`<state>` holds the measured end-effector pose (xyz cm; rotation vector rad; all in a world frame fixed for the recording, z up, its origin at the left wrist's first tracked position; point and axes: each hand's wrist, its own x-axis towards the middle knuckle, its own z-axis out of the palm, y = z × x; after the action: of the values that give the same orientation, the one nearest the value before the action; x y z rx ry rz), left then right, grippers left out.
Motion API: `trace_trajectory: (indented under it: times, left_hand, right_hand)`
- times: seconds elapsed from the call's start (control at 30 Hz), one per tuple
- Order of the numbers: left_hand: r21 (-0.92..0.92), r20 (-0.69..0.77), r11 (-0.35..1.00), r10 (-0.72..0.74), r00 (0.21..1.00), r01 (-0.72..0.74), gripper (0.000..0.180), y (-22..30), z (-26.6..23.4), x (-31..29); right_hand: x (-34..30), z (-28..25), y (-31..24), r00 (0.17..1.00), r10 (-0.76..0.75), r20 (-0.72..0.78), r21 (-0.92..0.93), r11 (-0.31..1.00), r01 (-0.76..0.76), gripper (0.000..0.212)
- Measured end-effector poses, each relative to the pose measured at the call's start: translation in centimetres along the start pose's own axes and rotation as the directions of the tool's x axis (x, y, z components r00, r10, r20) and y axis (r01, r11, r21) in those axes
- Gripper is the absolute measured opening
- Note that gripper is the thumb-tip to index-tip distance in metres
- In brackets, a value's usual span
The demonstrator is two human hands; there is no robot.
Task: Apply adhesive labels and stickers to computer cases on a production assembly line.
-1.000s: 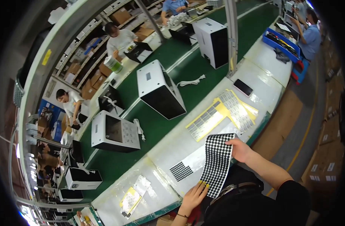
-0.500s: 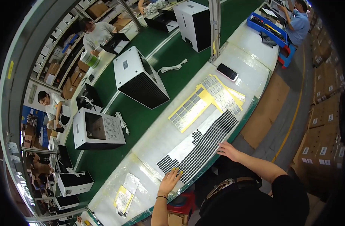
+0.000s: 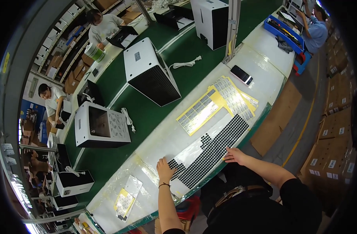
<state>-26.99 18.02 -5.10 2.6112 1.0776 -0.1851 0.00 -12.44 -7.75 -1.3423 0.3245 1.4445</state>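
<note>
A sheet of small round black stick-on pads [image 3: 209, 156] lies on the bench close in front of me, with a bare pale strip along its far side. At the sheet's left end is my left hand [image 3: 165, 171], open, fingers pointing away and the thumb reaching onto the pads. My right hand [image 3: 235, 156] rests at the near right edge of the sheet, fingers apart and nothing visibly held. Just beyond the sheet, yellow-backed label sheets [image 3: 198, 113] overlap one another.
A phone [image 3: 241, 75] lies past the labels, near a metal post [image 3: 232, 31]. White-and-black box-shaped units [image 3: 151, 74] and white cables [image 3: 186, 62] sit on the green conveyor [image 3: 112, 156]. Smaller label sheets [image 3: 124, 201] lie at left. A blue tray [image 3: 284, 33] holds tools; co-workers sit farther off.
My left hand has slid left and away from me, off the near pads to the sheet's left end. My right hand stays at the edge. The whole view has shifted slightly.
</note>
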Motion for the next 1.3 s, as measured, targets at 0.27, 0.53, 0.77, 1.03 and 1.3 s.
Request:
trace_trajectory:
  times: [0.27,0.53,0.77,1.03,1.3]
  left_hand:
    - [0.131,0.329,0.990,-0.094,0.940,0.053,0.060,-0.4,-1.0,1.2]
    - [-0.056,0.054,0.998,0.013,0.998,-0.009,0.026,4.5,-12.7,0.0]
    - [0.282,-0.074,0.940,0.223,0.972,-0.194,0.001,12.2,-22.7,-2.5]
    - [0.488,-0.027,0.817,0.365,0.931,-0.306,0.007,17.9,-26.0,-5.1]
    - [0.159,-0.180,0.981,0.142,0.973,-0.113,0.015,15.0,-28.3,-7.7]
  right_hand:
    - [-0.5,0.1,-0.4,0.996,0.077,0.040,-0.132,0.989,-0.071,0.058]
    - [0.2,-0.4,-1.5,0.991,0.098,0.096,-0.350,0.935,-0.059,0.065]
    - [-4.9,7.0,-9.6,0.442,-0.847,0.296,-0.774,0.059,0.631,0.032]
    - [1.8,8.1,-18.2,0.614,-0.498,0.613,-0.779,-0.247,0.577,0.027]
    - [-5.4,8.2,-25.6,0.448,-0.538,0.714,-0.629,-0.211,0.749,0.018]
